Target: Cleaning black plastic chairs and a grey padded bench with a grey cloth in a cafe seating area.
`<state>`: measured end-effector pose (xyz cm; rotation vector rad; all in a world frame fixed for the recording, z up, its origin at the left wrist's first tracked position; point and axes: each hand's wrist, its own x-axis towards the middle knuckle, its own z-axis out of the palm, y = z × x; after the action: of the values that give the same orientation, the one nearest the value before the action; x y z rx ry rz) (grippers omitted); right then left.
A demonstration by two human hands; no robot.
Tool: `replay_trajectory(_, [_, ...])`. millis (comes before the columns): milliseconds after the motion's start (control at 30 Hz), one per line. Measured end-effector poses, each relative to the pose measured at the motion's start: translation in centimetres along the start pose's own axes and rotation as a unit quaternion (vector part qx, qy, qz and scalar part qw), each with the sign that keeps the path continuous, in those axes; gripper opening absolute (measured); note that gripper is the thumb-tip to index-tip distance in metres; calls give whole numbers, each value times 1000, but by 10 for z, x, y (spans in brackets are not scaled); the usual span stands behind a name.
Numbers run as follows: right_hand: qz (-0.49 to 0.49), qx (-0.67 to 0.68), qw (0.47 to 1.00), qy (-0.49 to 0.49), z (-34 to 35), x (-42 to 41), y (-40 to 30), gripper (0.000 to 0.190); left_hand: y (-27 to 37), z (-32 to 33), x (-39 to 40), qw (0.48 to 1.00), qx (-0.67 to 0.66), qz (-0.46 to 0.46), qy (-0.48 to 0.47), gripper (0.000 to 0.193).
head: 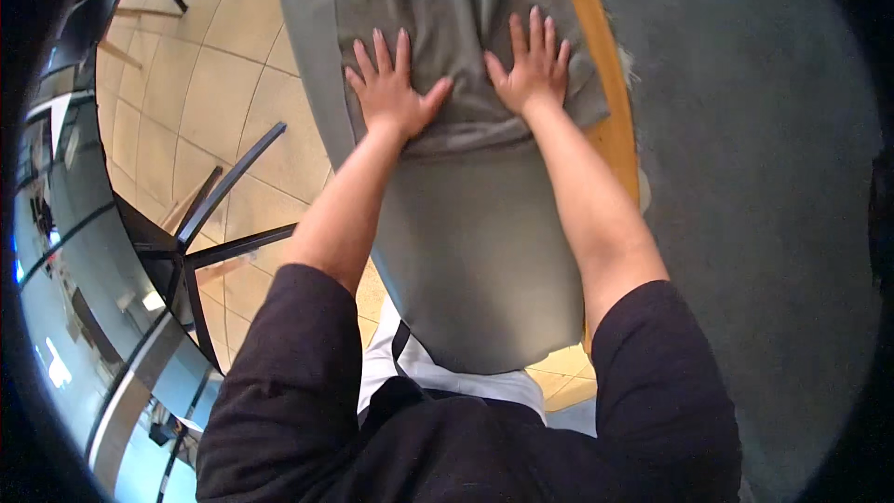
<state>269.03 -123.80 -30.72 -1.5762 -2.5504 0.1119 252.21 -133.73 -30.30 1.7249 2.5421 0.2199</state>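
A dark grey-brown cloth point(447, 49) is spread over a padded, grey-covered board point(482, 237) that looks like an ironing board. My left hand point(391, 87) rests flat on the cloth's left half, fingers apart and palm down. On the right half lies my right hand point(534, 70), also palm down with fingers spread. Folds run through the cloth between the two hands and along its far edge. Its near edge bulges in a loose fold below my palms. At the right, a corner of the cloth overlaps a wooden edge.
Beyond the wooden strip point(618, 105) on the right stretches a large dark grey surface point(754, 188) with frayed fibres along its edge. A black metal-legged stand or chair base point(185, 248) is on the tiled floor point(216, 84) at left. A glossy glass-like surface point(77, 244) curves along the far left.
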Motion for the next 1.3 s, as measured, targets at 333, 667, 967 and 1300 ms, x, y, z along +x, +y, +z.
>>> replay_trajectory(333, [128,15,988,-84,-61,-260,82,69,120,-18,-212,949,-57,174,-255,85])
replay_trajectory(667, [199,94,975,-39,-76,-389,101,75,36,-16,-116,992,35,105,-61,70])
replay_trajectory(967, [162,59,979,-109,-50,-222,86,84,32,-4,-74,990,76,35,-116,88])
replay_trajectory(1300, [9,52,997,-55,-29,-98,79,65,21,3,-77,992,28,34,-121,93])
